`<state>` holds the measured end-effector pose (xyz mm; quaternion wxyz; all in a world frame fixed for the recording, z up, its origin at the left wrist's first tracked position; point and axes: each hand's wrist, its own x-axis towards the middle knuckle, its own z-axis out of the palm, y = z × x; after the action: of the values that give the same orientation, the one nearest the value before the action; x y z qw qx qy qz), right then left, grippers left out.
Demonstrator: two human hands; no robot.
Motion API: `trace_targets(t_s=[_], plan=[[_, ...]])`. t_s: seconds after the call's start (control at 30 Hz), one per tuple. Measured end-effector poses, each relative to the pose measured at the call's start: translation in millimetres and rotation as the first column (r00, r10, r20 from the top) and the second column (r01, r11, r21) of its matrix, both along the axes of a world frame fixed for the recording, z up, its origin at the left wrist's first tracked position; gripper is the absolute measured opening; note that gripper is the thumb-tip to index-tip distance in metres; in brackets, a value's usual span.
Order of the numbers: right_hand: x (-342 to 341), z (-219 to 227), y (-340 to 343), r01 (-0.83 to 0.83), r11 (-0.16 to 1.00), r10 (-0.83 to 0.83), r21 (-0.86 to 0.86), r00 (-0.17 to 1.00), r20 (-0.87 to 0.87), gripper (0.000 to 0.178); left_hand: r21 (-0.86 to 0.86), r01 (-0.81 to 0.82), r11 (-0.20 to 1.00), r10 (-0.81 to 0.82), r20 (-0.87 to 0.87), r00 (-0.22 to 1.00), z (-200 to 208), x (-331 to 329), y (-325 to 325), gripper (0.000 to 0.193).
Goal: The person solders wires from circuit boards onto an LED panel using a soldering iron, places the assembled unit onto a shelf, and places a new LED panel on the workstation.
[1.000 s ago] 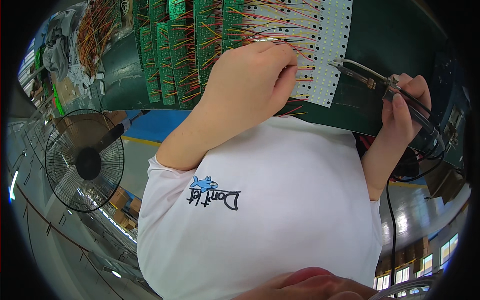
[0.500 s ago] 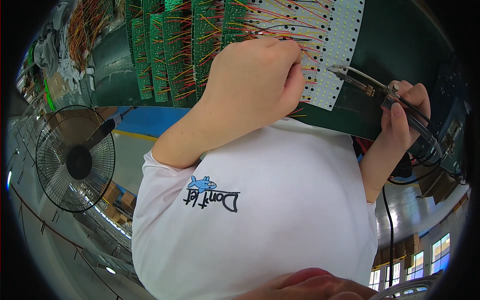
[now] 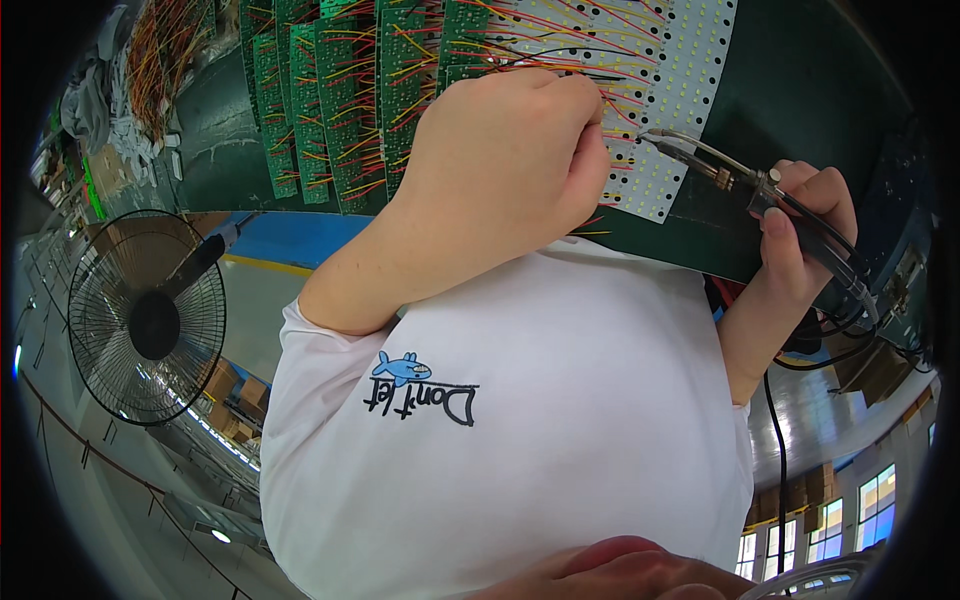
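My left hand (image 3: 510,160) is closed over the left part of a white LED board panel (image 3: 680,140), its knuckles up. Its fingertips are turned away, so whatever they pinch is hidden; thin red, yellow and black wires (image 3: 622,70) spread beside them. My right hand (image 3: 815,225) grips a soldering iron (image 3: 745,185) that has a thin metal tube running along it. The iron points left, with its tip at the panel near the wire ends, just right of my left hand. Whether the tip touches a pad I cannot tell.
Several overlapping green circuit boards (image 3: 340,110) with red and yellow wires lie left on the dark green table (image 3: 800,80). A wire bundle (image 3: 165,70) sits at far left. A black fan (image 3: 150,320) stands left of the table. Black cables (image 3: 840,345) hang below my right hand.
The soldering iron and my right hand have moved slightly left, bringing the tip closer to my left hand. My left hand stays closed in nearly the same place.
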<state>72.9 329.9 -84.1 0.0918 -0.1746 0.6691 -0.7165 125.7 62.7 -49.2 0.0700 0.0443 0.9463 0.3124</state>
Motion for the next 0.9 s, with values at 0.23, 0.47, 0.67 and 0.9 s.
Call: trace_targets(t_s=[0.23, 0.47, 0.67, 0.9], plan=[[-0.2, -0.5, -1.8, 0.029, 0.998, -0.028, 0.053, 0.999, -0.02, 0.025, -0.009, 0.013, 1.0, -0.013, 0.001, 1.0, -0.4, -0.3, -0.9, 0.005], [2.0, 0.0, -0.3, 0.114, 0.993, -0.113, -0.018, 0.992, 0.048, 0.028, 0.013, 0.005, 1.0, -0.005, 0.004, 1.0, 0.2, 0.4, -1.3, 0.005], [3.9, 0.5, 0.8, 0.047, 0.999, -0.047, 0.004, 0.998, 0.052, 0.028, -0.011, 0.028, 1.0, -0.028, 0.046, 0.999, 1.3, 0.5, -2.4, 0.007], [4.2, -0.1, 0.6, 0.042, 0.999, -0.041, -0.021, 0.998, 0.041, 0.027, -0.007, 0.027, 1.0, -0.027, 0.025, 0.999, -0.6, -1.0, -1.2, 0.007]])
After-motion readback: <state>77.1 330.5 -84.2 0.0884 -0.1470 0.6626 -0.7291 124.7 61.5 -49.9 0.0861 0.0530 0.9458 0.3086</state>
